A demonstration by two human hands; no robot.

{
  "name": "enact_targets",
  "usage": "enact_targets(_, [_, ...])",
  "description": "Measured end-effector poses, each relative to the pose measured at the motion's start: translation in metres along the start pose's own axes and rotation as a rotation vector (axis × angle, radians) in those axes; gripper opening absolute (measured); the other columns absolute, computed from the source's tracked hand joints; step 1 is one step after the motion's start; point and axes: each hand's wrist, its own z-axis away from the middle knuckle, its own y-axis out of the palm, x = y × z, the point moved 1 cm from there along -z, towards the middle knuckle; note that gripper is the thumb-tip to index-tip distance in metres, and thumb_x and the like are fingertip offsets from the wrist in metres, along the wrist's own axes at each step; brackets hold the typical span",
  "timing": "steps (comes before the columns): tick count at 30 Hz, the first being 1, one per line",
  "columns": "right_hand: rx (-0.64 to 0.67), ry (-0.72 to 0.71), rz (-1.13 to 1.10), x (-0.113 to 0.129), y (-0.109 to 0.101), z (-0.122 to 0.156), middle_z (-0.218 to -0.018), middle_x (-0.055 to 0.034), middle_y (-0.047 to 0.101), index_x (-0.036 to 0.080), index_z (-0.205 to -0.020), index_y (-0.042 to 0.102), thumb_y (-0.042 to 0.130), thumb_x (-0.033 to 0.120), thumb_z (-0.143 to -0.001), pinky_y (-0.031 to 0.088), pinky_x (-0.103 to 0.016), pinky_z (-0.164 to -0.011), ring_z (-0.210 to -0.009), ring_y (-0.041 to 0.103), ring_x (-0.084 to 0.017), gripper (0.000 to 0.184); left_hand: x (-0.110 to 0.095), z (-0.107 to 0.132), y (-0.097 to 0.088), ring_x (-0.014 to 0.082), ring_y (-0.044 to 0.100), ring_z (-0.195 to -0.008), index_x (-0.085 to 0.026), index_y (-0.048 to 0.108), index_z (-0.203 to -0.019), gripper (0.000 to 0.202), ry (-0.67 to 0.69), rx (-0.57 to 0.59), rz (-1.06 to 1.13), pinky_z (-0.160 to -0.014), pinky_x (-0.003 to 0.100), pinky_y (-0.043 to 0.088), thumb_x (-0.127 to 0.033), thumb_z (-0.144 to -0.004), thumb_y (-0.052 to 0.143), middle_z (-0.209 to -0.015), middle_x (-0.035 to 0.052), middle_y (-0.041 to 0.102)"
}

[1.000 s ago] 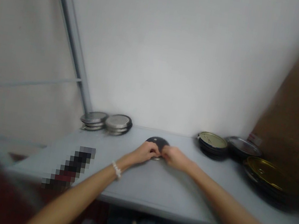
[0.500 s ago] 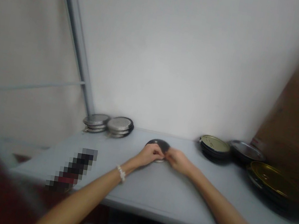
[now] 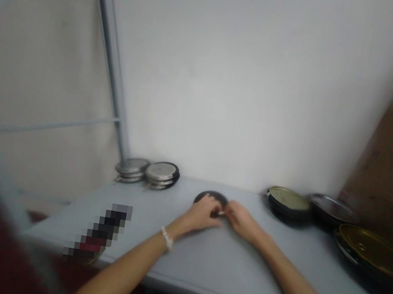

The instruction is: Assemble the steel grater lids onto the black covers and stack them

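Dark lid (image 3: 211, 198) between the hands (image 3: 203, 216) (image 3: 241, 221) (touching).

The round metal lid (image 3: 211, 198) is dark, almost black, on its upper face, and this face looks smooth and a little shiny. It lies flat or nearly flat near the back edge of the desk (image 3: 221, 275), not far from the wall, but I cannot tell if it is touching the desk or is lifted a little. The left hand (image 3: 203, 216) covers the near left part of the lid, and the right hand (image 3: 240, 222) comes from the other side and presses its fingers at the near right part. Between the two hands, a small bright silver edge (image 3: 221, 214) shows under the dark face.
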Motion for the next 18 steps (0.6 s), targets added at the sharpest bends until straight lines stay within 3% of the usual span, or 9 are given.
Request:
enact_targets(3, [0.004, 0.012, 0.089, 0.008, -0.001, -0.005, -0.097, -0.0078, 0.059, 0.019, -0.098, 0.055, 0.041, 0.014, -0.099, 0.047, -0.032, -0.080, -0.088, 0.058, -0.020, 0.015, -0.010, 0.007, 0.002, 0.0280, 0.053, -0.113, -0.019, 0.062, -0.112, 0.037, 0.066, -0.081, -0.197, -0.099, 0.041, 0.044, -0.031, -0.079, 0.077, -0.116, 0.0091, 0.061])
enact_targets(7, [-0.008, 0.010, 0.183, 0.021, -0.003, -0.018, -0.096, -0.0082, 0.058, 0.019, -0.097, 0.053, 0.039, 0.012, -0.098, 0.049, -0.033, -0.079, -0.084, 0.058, -0.021, 0.016, -0.014, 0.006, -0.002, 0.0266, 0.054, -0.110, -0.018, 0.060, -0.113, 0.026, 0.045, -0.091, -0.353, -0.097, 0.040, 0.046, -0.014, -0.087, 0.062, -0.117, 0.0101, 0.060])
enact_targets(10, [-0.067, -0.038, 0.162, 0.034, -0.005, -0.025, -0.099, -0.0095, 0.059, 0.020, -0.102, 0.054, 0.040, 0.010, -0.097, 0.051, -0.037, -0.085, -0.092, 0.058, -0.023, 0.018, -0.011, 0.004, -0.010, 0.0250, 0.058, -0.108, -0.019, 0.060, -0.117, 0.027, 0.013, -0.161, -0.376, -0.095, 0.039, 0.048, -0.012, -0.093, 0.051, -0.116, 0.0098, 0.063])
enact_targets(14, [-0.162, -0.040, 0.093, 0.046, -0.007, -0.019, -0.122, -0.0132, 0.056, 0.021, -0.131, 0.045, 0.043, 0.012, -0.096, 0.048, -0.044, -0.100, -0.111, 0.056, -0.025, 0.037, 0.003, 0.005, -0.025, 0.0226, 0.062, -0.105, -0.021, 0.058, -0.123, 0.028, -0.098, -0.406, -0.248, -0.093, 0.035, 0.050, -0.017, -0.097, 0.049, -0.115, 0.0080, 0.066])
enact_targets(18, [-0.151, 0.038, 0.078, 0.041, -0.005, -0.008, -0.123, -0.0135, 0.057, 0.020, -0.131, 0.047, 0.046, 0.016, -0.095, 0.051, -0.045, -0.097, -0.107, 0.060, -0.025, 0.036, 0.025, 0.004, -0.041, 0.0250, 0.063, -0.102, -0.018, 0.063, -0.115, 0.026, -0.251, -0.652, -0.101, -0.093, 0.037, 0.050, -0.023, -0.090, 0.063, -0.112, 0.0107, 0.066])
